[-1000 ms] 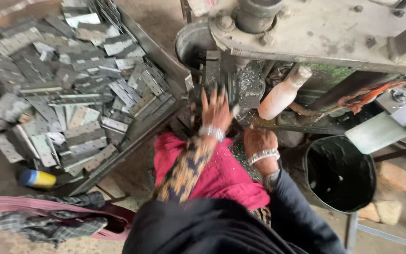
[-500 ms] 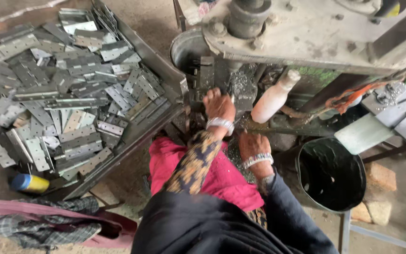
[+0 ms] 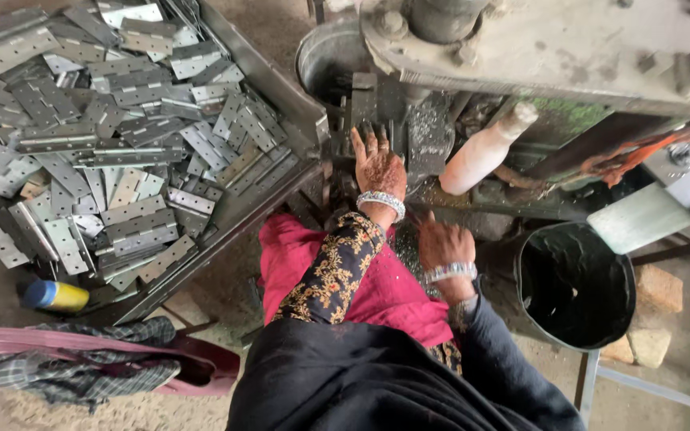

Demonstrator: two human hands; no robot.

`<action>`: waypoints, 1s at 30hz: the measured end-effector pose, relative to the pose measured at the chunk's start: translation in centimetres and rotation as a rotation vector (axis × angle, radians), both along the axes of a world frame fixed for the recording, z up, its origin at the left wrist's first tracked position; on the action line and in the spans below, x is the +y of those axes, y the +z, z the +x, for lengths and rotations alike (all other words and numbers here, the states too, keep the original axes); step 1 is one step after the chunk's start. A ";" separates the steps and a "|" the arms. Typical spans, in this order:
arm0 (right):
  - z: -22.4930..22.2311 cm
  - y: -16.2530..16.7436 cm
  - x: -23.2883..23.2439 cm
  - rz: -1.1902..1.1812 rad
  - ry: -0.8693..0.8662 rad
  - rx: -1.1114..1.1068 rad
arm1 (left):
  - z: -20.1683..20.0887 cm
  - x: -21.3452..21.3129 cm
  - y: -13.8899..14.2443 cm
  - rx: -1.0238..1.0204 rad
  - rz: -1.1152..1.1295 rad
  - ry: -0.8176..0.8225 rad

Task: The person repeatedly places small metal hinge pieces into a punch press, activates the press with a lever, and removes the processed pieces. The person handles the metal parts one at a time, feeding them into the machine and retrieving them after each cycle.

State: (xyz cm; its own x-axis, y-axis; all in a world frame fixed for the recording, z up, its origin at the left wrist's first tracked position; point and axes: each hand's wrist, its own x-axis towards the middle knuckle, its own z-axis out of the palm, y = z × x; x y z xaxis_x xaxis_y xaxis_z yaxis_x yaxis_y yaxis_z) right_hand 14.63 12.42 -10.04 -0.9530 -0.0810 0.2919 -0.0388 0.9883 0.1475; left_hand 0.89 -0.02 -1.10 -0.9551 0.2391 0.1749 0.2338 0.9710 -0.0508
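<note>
while left hand (image 3: 378, 168) lies flat on press (image 3: 409, 136) — grip spread — right hand (image 3: 443, 246) grip unclear.

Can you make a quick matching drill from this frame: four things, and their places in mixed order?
Things:
1. pile of flat grey metal hinge plates
2. round black bucket
3. white plastic bottle
4. left hand with a beaded bracelet

Places:
A. leaning tilted under the grey machine's top, right of centre
B. in the metal tray at upper left
C. on the ground at lower right
D. reaching forward onto the machine's dark parts at centre

Pairs: 1-B, 2-C, 3-A, 4-D
</note>
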 end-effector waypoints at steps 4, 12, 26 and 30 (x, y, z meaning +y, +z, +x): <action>3.5 -3.9 -1.2 -0.193 -0.246 -0.259 | 0.5 -0.6 -1.2 0.042 0.081 -0.020; 0.2 -1.2 0.5 -0.118 -0.080 -0.165 | 0.3 -1.5 -1.9 0.004 0.091 -0.043; 1.0 -1.8 0.4 -0.005 -0.031 -0.114 | -0.7 -1.2 -0.9 -0.176 0.041 -0.033; 2.4 -1.6 -0.8 -0.105 -0.134 -0.096 | -1.7 -0.8 -1.0 -0.082 0.103 -0.029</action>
